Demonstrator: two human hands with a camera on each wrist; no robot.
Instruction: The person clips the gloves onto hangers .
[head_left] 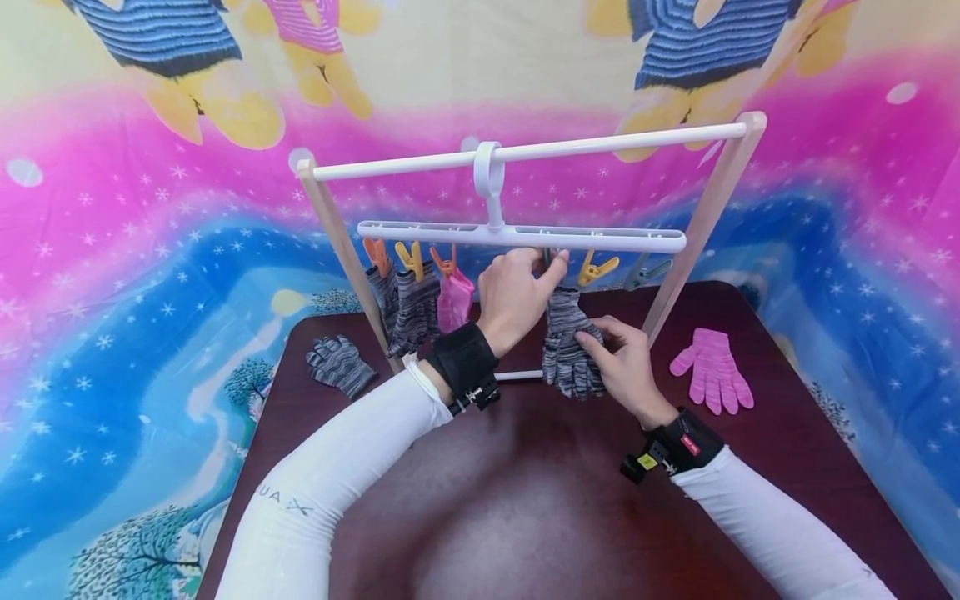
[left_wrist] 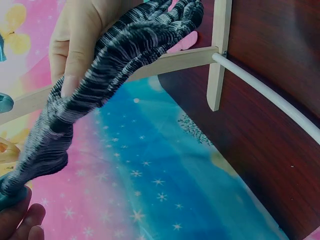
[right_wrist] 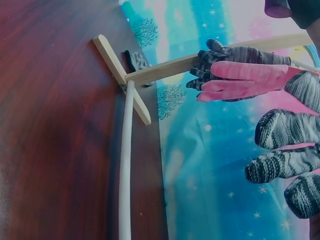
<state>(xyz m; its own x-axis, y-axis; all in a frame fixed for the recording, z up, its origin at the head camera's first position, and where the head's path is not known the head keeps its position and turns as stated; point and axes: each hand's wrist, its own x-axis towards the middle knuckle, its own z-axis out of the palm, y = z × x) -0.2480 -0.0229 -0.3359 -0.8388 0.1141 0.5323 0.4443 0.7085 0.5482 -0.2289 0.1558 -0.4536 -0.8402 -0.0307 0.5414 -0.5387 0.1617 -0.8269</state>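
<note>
A black-and-white knit glove [head_left: 568,350] hangs below the white hanger [head_left: 435,234], fingers down. My left hand [head_left: 517,292] is at the top of its cuff and pinches a dark teal clothespin [left_wrist: 11,199], whose jaws are at the cuff in the left wrist view. My right hand [head_left: 626,367] holds the glove's side between thumb and fingers; its thumb lies along the knit in the left wrist view. In the right wrist view, the glove's fingers [right_wrist: 287,130] show at the right edge, while my hands are mostly out of sight.
Clothespins hold two grey gloves [head_left: 415,308] and a pink glove [head_left: 454,302] at left. A yellow clothespin [head_left: 597,268] and a grey-blue one [head_left: 648,271] hang at right. A grey glove [head_left: 339,365] and a pink glove [head_left: 712,371] lie on the table [head_left: 525,500] beside the rack [head_left: 600,147].
</note>
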